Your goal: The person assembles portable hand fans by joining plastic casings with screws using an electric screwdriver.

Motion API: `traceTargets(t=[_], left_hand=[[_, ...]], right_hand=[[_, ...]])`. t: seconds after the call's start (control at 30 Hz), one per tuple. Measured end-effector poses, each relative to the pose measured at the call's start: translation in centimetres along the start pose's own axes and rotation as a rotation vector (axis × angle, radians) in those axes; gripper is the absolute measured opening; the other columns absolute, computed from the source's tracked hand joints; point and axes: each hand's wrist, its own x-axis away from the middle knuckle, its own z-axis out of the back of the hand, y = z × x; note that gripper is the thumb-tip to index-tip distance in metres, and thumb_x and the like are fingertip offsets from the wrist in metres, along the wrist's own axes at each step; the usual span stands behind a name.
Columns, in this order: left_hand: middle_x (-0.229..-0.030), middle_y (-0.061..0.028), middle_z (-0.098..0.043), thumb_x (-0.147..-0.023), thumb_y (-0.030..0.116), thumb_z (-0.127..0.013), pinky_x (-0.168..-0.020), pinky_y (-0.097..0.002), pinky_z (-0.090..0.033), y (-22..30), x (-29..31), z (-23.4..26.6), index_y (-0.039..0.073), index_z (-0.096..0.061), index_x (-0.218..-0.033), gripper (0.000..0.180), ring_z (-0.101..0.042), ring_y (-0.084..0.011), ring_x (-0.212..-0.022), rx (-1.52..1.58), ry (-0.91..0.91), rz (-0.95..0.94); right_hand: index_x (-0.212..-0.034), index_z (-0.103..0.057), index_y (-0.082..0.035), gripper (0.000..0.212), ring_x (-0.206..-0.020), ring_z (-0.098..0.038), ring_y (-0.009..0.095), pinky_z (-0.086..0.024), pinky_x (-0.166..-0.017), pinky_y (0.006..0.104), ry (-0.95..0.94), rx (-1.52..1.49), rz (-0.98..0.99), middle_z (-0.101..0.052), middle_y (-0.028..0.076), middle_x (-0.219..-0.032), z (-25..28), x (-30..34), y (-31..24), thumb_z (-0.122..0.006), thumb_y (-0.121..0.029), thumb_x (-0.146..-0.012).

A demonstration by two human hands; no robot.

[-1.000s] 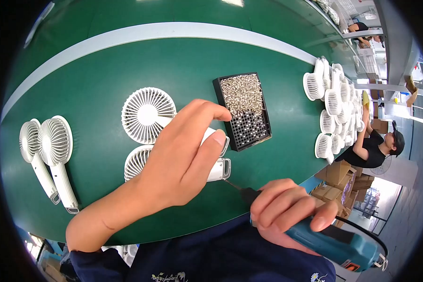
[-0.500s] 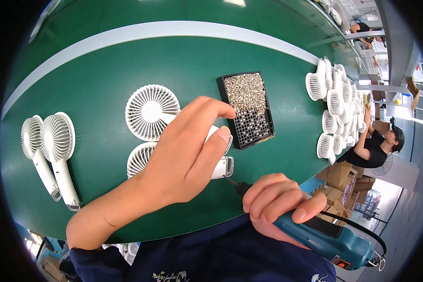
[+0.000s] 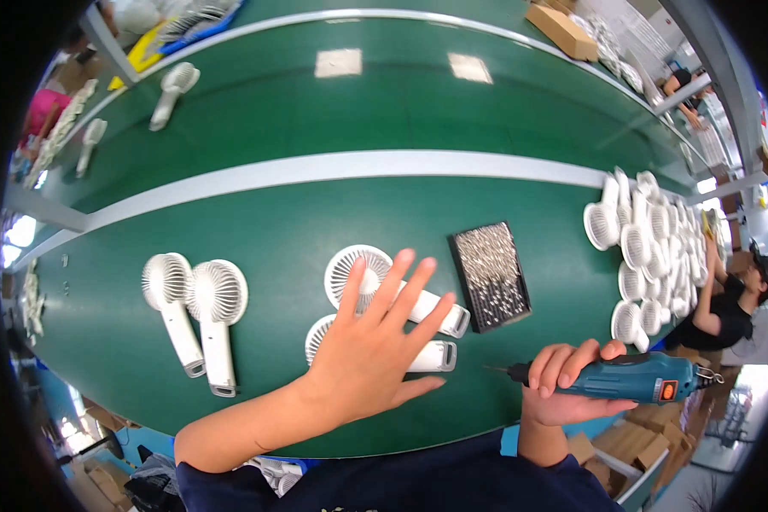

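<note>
My left hand [image 3: 363, 363] is spread flat, fingers apart, over two white handheld fans that lie side by side. Of the farther fan [image 3: 436, 311], the round grille and the handle end show past my fingers. The nearer fan [image 3: 435, 357] is mostly covered by the hand, and whether I touch either one I cannot tell. My right hand [image 3: 559, 384] is wrapped round a teal electric screwdriver [image 3: 627, 381]. Its thin bit points left, a little apart from the nearer fan's handle. A black tray [image 3: 463, 277] of small silver screws [image 3: 491, 252] sits beyond the handles.
Two more white fans [image 3: 218, 294] lie together on the left of the green table [image 3: 273, 209]. A pile of fans [image 3: 636, 247] covers the right end, near a co-worker in black [image 3: 725, 316]. A pale rail [image 3: 341, 166] crosses behind, with cardboard boxes [image 3: 631, 439] at lower right.
My left hand has opened, its fingers now spread. The screwdriver has drawn back rightward from the nearer fan's handle. The view has tilted up, showing more of the far table.
</note>
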Motion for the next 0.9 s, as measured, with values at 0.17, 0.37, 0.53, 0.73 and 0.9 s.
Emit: traceTargets(t=[0.17, 0.37, 0.53, 0.73, 0.9], left_hand=[[-0.152, -0.0198, -0.026, -0.072, 0.053, -0.073, -0.108, -0.0661, -0.02, -2.9, 2.3, 0.4, 0.017, -0.043, -0.142, 0.084, -0.021, -0.0442, -0.141, -0.205, -0.15, 0.133], [-0.15, -0.0208, -0.028, -0.07, 0.05, -0.075, -0.11, -0.06, -0.024, -13.9, -3.5, 1.8, 0.016, -0.04, -0.143, 0.088, -0.023, -0.045, -0.139, -0.277, 0.156, 0.182], [-0.14, -0.0204, -0.043, -0.076, 0.049, -0.071, -0.106, -0.0521, -0.034, -20.2, -14.9, 6.1, 0.006, -0.049, -0.132, 0.074, -0.04, -0.0385, -0.131, -0.297, 0.63, 0.265], [-0.134, -0.0246, -0.047, -0.081, 0.04, -0.069, -0.1, -0.0495, -0.041, -33.9, -8.5, 8.1, 0.008, -0.05, -0.131, 0.062, -0.044, -0.0365, -0.127, -0.659, 0.543, 0.886], [-0.128, -0.0233, -0.049, -0.086, 0.037, -0.065, -0.098, -0.0528, -0.041, -41.5, -2.2, 8.5, 0.023, -0.051, -0.129, 0.048, -0.045, -0.0351, -0.123, -0.564, 0.398, 1.117]], right_hand=[[-0.115, -0.041, -0.005, 0.069, -0.038, -0.045, 0.018, -0.04, -0.035, 0.0298, 0.115, -0.066, -0.068, -0.048, 0.008, -0.064, 1.8, 0.7, 0.9, -0.038, -0.07, -0.091], [-0.115, -0.039, -0.004, 0.064, -0.036, -0.039, 0.014, -0.035, -0.031, 0.0253, 0.129, -0.019, -0.05, -0.044, 0.007, -0.063, 2.6, 0.8, 1.3, -0.038, -0.064, -0.095], [-0.117, -0.04, -0.005, 0.062, -0.033, -0.036, 0.013, -0.034, -0.029, 0.0253, 0.243, 0.023, -0.028, -0.042, 0.005, -0.061, 3.1, 0.8, 1.8, -0.032, -0.062, -0.097], [-0.122, -0.049, -0.005, 0.082, -0.042, -0.047, 0.021, -0.04, -0.037, 0.0306, 0.259, -0.342, -0.33, -0.058, 0.013, -0.072, 4.1, 2.4, 2.2, -0.042, -0.077, -0.084], [-0.122, -0.05, -0.004, 0.082, -0.047, -0.05, 0.022, -0.042, -0.039, 0.0311, 0.225, -0.381, -0.345, -0.056, 0.013, -0.072, 4.6, 1.9, 2.3, -0.04, -0.076, -0.086]])
